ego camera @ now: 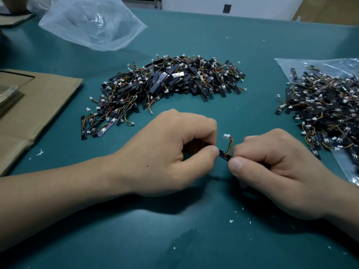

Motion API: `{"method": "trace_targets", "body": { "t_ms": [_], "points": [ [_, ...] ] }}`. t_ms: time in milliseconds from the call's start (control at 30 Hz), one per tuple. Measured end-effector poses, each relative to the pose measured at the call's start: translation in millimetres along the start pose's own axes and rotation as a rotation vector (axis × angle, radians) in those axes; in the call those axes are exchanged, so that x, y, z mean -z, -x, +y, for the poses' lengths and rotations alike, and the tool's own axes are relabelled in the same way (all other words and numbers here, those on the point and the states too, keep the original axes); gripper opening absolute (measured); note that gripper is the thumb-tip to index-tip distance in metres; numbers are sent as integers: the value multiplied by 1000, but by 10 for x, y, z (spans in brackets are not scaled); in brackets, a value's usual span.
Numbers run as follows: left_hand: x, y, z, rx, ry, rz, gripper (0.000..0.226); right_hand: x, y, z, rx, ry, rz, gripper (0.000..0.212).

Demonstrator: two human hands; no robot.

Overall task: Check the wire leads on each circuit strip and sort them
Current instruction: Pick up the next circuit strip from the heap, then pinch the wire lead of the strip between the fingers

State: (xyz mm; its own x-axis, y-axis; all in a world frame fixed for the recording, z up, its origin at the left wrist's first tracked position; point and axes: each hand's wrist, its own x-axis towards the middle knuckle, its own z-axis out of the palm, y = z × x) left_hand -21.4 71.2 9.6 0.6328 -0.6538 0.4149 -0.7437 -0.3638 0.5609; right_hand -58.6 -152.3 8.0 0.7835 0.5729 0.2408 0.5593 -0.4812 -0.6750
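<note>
A small black circuit strip (pixel 225 154) is held level between both hands above the green table. My left hand (pixel 171 152) pinches its left end with thumb and curled fingers. My right hand (pixel 272 171) pinches its right end the same way. Red, yellow and orange wire leads (pixel 230 145) rise from the strip's middle to a white connector (pixel 226 136). Most of the strip is hidden inside the two hands.
A large pile of black strips with wires (pixel 165 88) lies on the table (pixel 194 230) beyond the hands. A second pile (pixel 326 113) sits on a clear plastic bag at the right. An empty clear bag (pixel 91 22) lies at the back left, cardboard (pixel 33 113) at the left.
</note>
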Motion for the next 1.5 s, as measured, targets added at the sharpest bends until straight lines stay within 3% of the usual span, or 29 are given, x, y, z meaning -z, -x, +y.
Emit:
{"method": "trace_targets", "body": {
  "t_ms": [167, 267, 367, 467, 600, 1067, 1200, 1400, 1500],
  "points": [
    [-4, 17, 14, -5, -48, 8, 15, 6, -24, 17, 25, 32, -24, 41],
    [6, 55, -5, 26, -134, 129, 34, -21, 21, 30, 30, -32, 234, 37],
    [-23, 29, -48, 232, -334, 206, 49, -36, 24, 61, -32, -190, 511, 18],
    [-76, -39, -141, 505, -533, 38, 64, -54, 10, 84, -94, -133, 424, 25],
    [-103, -90, -248, 622, -591, -88, 75, -68, 12, 21, -72, 27, 244, 15],
    [-134, -30, -221, 499, -649, 2, 66, -63, 4, -11, -77, 89, 154, 14],
    [-144, -46, -212, 553, -657, -93, 74, -58, -8, -16, -72, 113, 135, 13],
    [-95, -12, -176, 388, -601, -34, 54, -55, -13, -30, -69, 137, 116, 13],
    [-67, -39, -245, 486, -677, -20, 76, -50, -10, -31, -69, 141, 104, 14]
  ]
}}
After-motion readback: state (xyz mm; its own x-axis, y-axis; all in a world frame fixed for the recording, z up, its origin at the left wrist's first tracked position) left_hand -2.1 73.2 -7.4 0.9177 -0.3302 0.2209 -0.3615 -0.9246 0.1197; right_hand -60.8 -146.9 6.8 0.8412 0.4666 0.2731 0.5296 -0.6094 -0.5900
